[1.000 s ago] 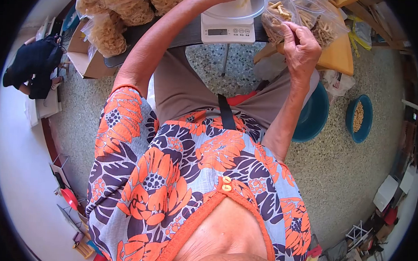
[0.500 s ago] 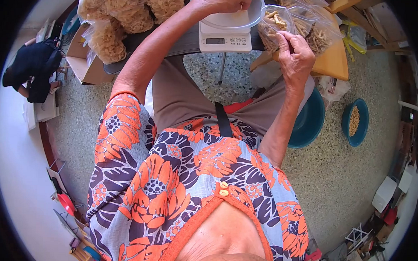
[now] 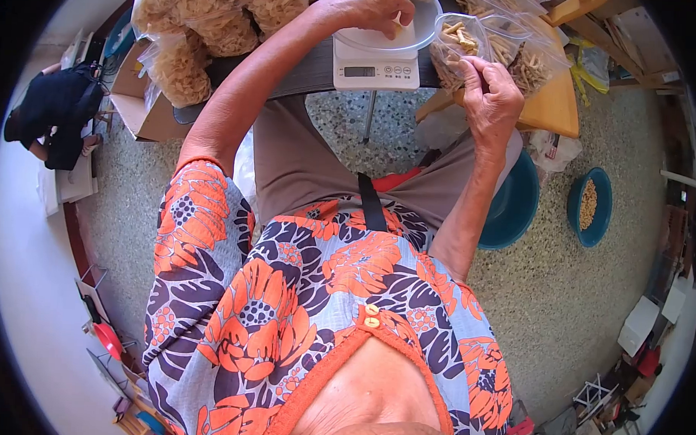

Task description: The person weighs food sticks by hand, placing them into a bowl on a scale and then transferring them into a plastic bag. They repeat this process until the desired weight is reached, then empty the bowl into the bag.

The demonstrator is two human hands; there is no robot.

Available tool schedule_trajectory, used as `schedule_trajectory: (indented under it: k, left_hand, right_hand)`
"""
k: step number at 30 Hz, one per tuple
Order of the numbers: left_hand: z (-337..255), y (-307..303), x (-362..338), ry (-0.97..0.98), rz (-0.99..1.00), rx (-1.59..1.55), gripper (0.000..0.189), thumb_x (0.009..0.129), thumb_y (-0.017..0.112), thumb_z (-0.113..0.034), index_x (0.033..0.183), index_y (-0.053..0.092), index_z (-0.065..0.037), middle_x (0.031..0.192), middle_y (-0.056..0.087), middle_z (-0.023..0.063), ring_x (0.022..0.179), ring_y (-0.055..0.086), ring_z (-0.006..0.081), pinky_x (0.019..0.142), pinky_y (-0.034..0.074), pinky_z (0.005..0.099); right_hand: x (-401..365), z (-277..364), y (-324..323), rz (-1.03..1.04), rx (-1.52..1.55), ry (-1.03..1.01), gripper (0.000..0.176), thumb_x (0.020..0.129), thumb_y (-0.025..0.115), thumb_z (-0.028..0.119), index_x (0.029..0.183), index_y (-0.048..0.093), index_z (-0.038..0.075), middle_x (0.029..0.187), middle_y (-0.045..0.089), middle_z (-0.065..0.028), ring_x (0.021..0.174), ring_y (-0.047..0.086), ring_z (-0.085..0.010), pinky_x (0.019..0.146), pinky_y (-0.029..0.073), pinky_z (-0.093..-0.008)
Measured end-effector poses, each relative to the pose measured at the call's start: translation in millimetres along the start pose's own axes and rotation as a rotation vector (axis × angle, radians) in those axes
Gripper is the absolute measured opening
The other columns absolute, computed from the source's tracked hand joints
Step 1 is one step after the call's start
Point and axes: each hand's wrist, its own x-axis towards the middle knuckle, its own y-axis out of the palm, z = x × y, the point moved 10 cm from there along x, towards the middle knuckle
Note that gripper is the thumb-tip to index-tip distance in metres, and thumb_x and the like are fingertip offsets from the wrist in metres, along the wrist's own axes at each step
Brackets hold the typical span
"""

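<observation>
My left hand [image 3: 377, 11] reaches into a clear plastic bowl [image 3: 426, 34], its fingers bent together round a small pale yellow piece [image 3: 400, 23]. The bowl sits on a white digital kitchen scale [image 3: 378, 71] with a small grey display. My right hand [image 3: 492, 96] pinches the near edge of a clear plastic bag [image 3: 444, 57] between thumb and fingers. Short tan sticks of dried food [image 3: 460, 37] fill the bag, which stands open just right of the bowl.
Bags of pale dried flakes [image 3: 216, 29] crowd the table's left side, above a cardboard box [image 3: 131, 95]. More filled bags [image 3: 528, 63] lie at right, by a wooden stool [image 3: 555, 113]. Teal basins [image 3: 517, 204] stand on the floor. A person [image 3: 56, 111] is at far left.
My left hand has moved down, nearer to me, inside the bowl, and its fingers now show at the pale piece. My right hand keeps its pinch on the bag.
</observation>
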Motion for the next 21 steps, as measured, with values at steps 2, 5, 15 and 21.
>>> schedule_trajectory:
  k: [2,5,15,21]
  left_hand:
    - [-0.3,3.2,3.2,-0.012,0.024,0.016,0.022,0.075,0.079,-0.015,0.093,0.073,-0.004,0.086,0.072,0.0165,0.085,0.07,0.0348,0.074,0.054,0.0459]
    - [-1.2,6.3,9.0,0.001,0.036,0.044,0.016,0.075,0.077,-0.013,0.086,0.072,-0.004,0.08,0.071,0.0164,0.079,0.069,0.0347,0.071,0.053,0.0458]
    - [-2.3,10.8,13.6,0.073,-0.017,0.184,0.006,0.074,0.069,-0.007,0.076,0.069,-0.002,0.075,0.068,0.0206,0.073,0.067,0.0389,0.065,0.05,0.047]
    - [2.8,11.7,16.4,0.09,-0.031,0.203,0.007,0.075,0.069,-0.007,0.076,0.068,-0.001,0.076,0.068,0.0219,0.074,0.066,0.04,0.066,0.05,0.0476]
  right_hand:
    - [-0.2,1.0,-0.5,-0.007,0.001,-0.014,0.012,0.09,0.078,0.013,0.097,0.078,0.003,0.088,0.074,-0.0134,0.076,0.072,-0.0301,0.069,0.056,-0.0361]
    - [0.4,0.7,-0.5,-0.008,0.016,-0.017,0.011,0.09,0.078,0.013,0.096,0.078,0.003,0.088,0.074,-0.0135,0.077,0.072,-0.03,0.069,0.056,-0.0362]
    - [-1.1,-1.6,1.6,-0.011,0.012,-0.024,0.012,0.09,0.079,0.014,0.096,0.078,0.004,0.086,0.073,-0.013,0.075,0.071,-0.0294,0.069,0.056,-0.0359]
    - [-0.9,-2.4,2.1,-0.017,0.024,-0.03,0.013,0.091,0.079,0.015,0.097,0.078,0.004,0.086,0.073,-0.0129,0.075,0.071,-0.0292,0.069,0.056,-0.0358]
